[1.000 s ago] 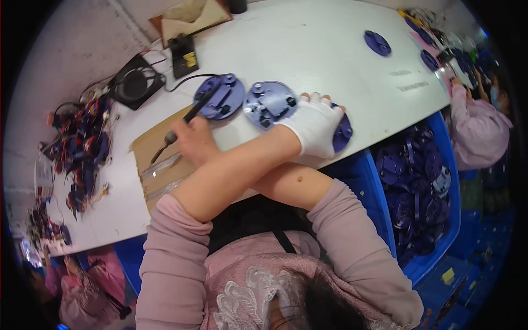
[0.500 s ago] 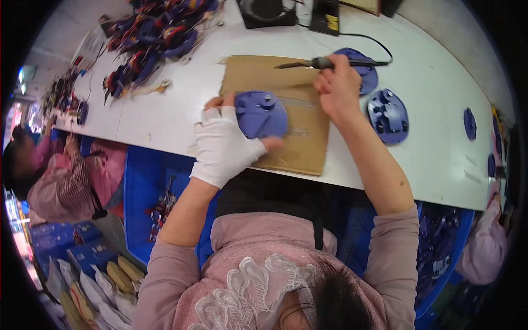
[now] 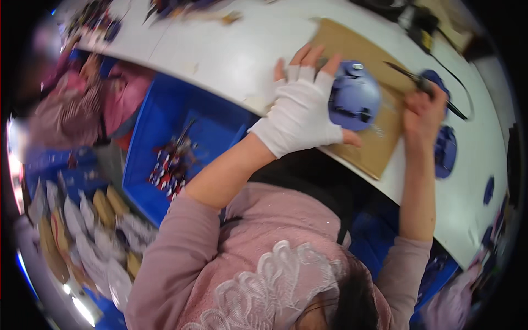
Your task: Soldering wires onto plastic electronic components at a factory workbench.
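Note:
My left hand [image 3: 305, 104], in a white fingerless glove, is at the left side of a rounded purple plastic housing [image 3: 355, 99]. Its index finger lies along the upper edge and its thumb along the lower, bracketing the part; the other fingers fan out. The housing has a small knob near its top and dark fittings inside, and lies on a sheet of brown cardboard [image 3: 352, 148]. Right of it, my right hand [image 3: 423, 113] grips a soldering iron [image 3: 422, 84] by its dark handle, the tip pointing up and left, apart from the housing.
More purple housings [image 3: 444, 153] lie right of the cardboard on the white table [image 3: 220, 60]. The iron's cord loops at the far right, by a dark stand [image 3: 421, 27]. A blue bin [image 3: 181, 99] below the table edge holds small wired parts. A person in pink sits at left.
The whole view has turned, shifting the table up and right. The iron has moved rightward relative to the cardboard. My left fingers are spread wider beside the housing.

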`<state>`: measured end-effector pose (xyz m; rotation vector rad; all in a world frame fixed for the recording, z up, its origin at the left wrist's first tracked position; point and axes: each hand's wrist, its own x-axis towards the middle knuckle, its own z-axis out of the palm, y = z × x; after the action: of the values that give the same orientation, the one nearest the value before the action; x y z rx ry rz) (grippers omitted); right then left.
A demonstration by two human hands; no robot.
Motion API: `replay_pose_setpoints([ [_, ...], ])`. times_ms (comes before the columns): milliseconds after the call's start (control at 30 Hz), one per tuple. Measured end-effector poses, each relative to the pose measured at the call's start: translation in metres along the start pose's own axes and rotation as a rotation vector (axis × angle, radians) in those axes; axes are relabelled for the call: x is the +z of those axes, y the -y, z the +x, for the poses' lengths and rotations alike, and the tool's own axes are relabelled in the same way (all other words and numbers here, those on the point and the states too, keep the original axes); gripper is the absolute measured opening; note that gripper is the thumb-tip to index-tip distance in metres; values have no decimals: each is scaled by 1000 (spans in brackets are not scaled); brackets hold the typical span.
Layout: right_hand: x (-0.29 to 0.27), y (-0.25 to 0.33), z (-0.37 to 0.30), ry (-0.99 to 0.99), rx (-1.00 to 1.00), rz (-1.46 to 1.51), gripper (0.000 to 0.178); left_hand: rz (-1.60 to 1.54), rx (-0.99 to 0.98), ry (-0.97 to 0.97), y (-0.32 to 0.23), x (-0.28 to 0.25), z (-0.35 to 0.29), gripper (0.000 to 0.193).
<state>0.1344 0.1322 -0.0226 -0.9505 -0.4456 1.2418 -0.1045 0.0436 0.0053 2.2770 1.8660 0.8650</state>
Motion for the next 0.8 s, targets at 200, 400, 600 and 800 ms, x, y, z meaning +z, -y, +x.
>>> replay_pose_setpoints([
  [200,-21,11,23,79,10,-79,26,16,-362,-592,180,-25,-91,11],
  [400,-1,1,56,174,70,-105,25,447,-1165,218,328,-27,-310,22],
  [600,4,8,37,103,16,-174,29,708,-844,644,294,2,-385,41],
  [800,-7,11,44,198,22,-155,25,467,-1135,984,294,-21,-325,51],
])
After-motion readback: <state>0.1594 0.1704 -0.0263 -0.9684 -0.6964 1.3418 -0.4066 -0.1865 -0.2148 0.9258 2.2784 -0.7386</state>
